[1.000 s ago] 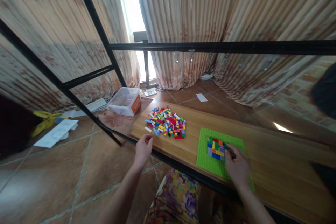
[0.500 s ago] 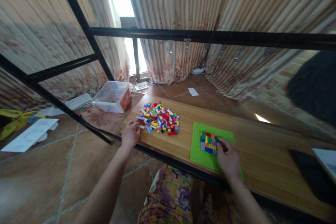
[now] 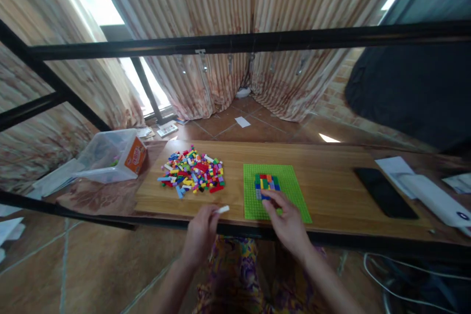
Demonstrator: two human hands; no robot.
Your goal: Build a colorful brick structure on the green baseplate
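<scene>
Two bare hands of ours work over the near edge of the wooden surface [image 3: 331,171]. Our left hand [image 3: 202,230] has thumb and fingers clamped on a white brick [image 3: 222,209], whose free end points right, above the near edge, between the loose pile and the green baseplate [image 3: 253,209]. Our right hand [image 3: 287,218] reaches over the baseplate's near edge, its fingertips at the near side of the brick block [image 3: 267,181]; we cannot tell whether they pinch a piece or only rest there. This block sits on the baseplate, nearer its left edge than its right, showing green, red, orange, yellow, blue and grey bricks. Towards the surface's left end we see the brick pile [image 3: 193,169], spread in many colours, with light blue bricks at its left and near sides. Near the surface's right end lies a black slab [image 3: 384,192], well apart from the baseplate. Past the left end stands a clear box [image 3: 110,174] with an orange label [image 3: 136,155], a few pieces inside it.
</scene>
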